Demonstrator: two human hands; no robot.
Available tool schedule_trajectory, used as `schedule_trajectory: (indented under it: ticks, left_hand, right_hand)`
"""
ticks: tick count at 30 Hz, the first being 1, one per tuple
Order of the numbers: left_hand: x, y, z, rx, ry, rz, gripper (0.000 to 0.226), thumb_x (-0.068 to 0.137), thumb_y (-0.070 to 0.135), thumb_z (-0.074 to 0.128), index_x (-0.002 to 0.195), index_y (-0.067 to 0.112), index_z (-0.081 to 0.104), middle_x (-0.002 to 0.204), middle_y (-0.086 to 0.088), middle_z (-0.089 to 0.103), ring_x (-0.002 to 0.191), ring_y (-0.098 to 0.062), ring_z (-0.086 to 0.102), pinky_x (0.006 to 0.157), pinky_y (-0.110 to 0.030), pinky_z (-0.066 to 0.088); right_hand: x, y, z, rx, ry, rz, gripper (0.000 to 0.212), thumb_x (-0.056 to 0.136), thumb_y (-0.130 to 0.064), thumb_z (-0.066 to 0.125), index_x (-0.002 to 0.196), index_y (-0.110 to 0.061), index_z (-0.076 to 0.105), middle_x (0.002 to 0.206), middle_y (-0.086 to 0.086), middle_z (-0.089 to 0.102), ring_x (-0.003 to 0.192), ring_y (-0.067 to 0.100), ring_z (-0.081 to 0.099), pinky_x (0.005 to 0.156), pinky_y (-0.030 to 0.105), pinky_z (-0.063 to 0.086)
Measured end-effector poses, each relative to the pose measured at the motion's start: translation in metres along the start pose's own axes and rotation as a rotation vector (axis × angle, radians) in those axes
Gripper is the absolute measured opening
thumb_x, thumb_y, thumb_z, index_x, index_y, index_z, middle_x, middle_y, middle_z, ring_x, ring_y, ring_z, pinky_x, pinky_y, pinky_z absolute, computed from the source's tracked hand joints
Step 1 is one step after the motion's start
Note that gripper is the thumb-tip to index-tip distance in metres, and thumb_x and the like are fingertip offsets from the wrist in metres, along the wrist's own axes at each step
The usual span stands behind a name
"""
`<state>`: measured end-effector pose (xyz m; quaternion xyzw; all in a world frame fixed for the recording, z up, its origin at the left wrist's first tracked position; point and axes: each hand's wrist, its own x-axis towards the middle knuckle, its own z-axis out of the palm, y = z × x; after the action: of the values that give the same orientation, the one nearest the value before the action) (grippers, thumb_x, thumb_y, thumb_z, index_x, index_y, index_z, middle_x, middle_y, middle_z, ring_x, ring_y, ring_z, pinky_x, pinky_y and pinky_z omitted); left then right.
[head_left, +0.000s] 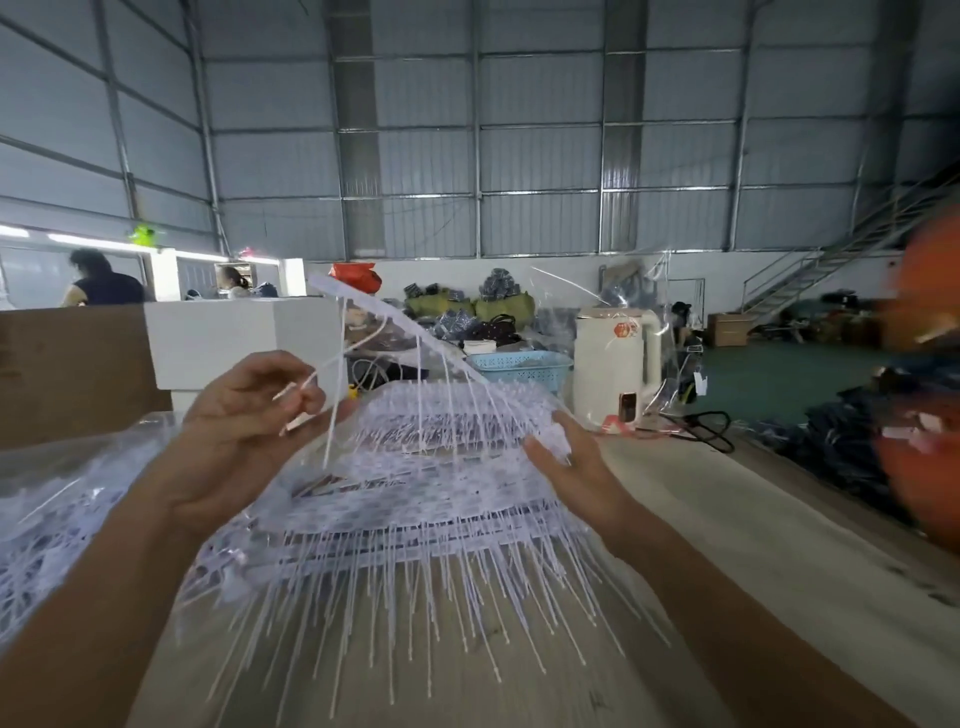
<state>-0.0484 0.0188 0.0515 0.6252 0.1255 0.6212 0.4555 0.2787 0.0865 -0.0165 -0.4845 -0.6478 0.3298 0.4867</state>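
A stack of white plastic tie strips (415, 499), thin tails hanging toward me, sits raised above the wooden table (727, 545). My left hand (249, 421) pinches a few loose white ties (322, 374) between thumb and fingers, at the stack's left. One strip (395, 317) lifts up and away from the pile's top. My right hand (566, 457) grips the right end of the stack, fingers curled on its edge.
More white ties in clear plastic (57, 509) lie at the left. Behind stand a white box (239, 338), a white electric kettle (613, 364), a blue basket (524, 366) and piles of bags. Dark cloth (852, 441) and a blurred orange shape (924, 364) fill the right. Two persons stand at far left.
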Motion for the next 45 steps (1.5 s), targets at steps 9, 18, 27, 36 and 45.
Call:
schedule_trajectory:
  ticks: [9, 18, 27, 36, 45]
  left_hand:
    - [-0.001, -0.036, 0.018, 0.113, 0.062, -0.214, 0.032, 0.078, -0.010, 0.062, 0.101, 0.008, 0.073, 0.091, -0.017, 0.059, 0.087, -0.030, 0.066, 0.086, -0.046, 0.059]
    - [-0.004, -0.051, 0.017, 0.203, 0.020, -0.362, 0.050, 0.090, -0.009, 0.056, 0.130, 0.019, 0.066, 0.138, 0.000, 0.061, 0.089, -0.024, 0.065, 0.093, -0.048, 0.056]
    - [0.013, -0.039, 0.042, 0.391, 0.342, -0.002, 0.030, 0.091, 0.001, 0.066, 0.112, 0.020, 0.077, 0.113, -0.005, 0.075, 0.104, -0.022, 0.072, 0.079, -0.028, 0.060]
    - [0.012, -0.048, 0.057, 0.523, 0.257, -0.248, 0.018, 0.089, 0.020, 0.071, 0.103, 0.027, 0.079, 0.115, 0.005, 0.074, 0.107, -0.017, 0.070, 0.087, -0.039, 0.059]
    - [0.074, -0.108, 0.118, 0.271, 0.191, -0.495, 0.091, 0.073, 0.067, 0.068, 0.150, 0.025, 0.042, 0.151, 0.003, 0.047, 0.129, -0.020, 0.053, 0.105, -0.040, 0.048]
  right_hand:
    - [0.005, -0.027, -0.024, 0.659, 0.360, 0.080, 0.041, 0.091, 0.005, 0.066, 0.131, -0.002, 0.060, 0.095, 0.012, 0.073, 0.091, 0.019, 0.074, 0.106, 0.038, 0.050]
    - [-0.003, -0.056, -0.016, 0.891, 0.152, -0.123, 0.026, 0.094, 0.005, 0.060, 0.116, -0.004, 0.071, 0.114, 0.010, 0.074, 0.109, 0.020, 0.071, 0.103, 0.034, 0.050]
    - [-0.005, -0.064, -0.035, 0.493, 0.169, -0.323, 0.028, 0.098, -0.005, 0.057, 0.106, -0.023, 0.077, 0.115, -0.004, 0.074, 0.117, 0.012, 0.064, 0.108, 0.037, 0.045]
    - [-0.009, -0.086, -0.040, 1.165, 0.003, -0.292, 0.014, 0.089, -0.005, 0.058, 0.096, -0.004, 0.070, 0.085, 0.010, 0.067, 0.099, 0.027, 0.070, 0.097, 0.041, 0.054]
    - [-0.023, -0.057, 0.031, 0.633, -0.147, 0.018, 0.021, 0.091, 0.004, 0.044, 0.090, 0.005, 0.066, 0.057, 0.004, 0.028, 0.050, 0.018, 0.035, 0.054, 0.032, 0.045]
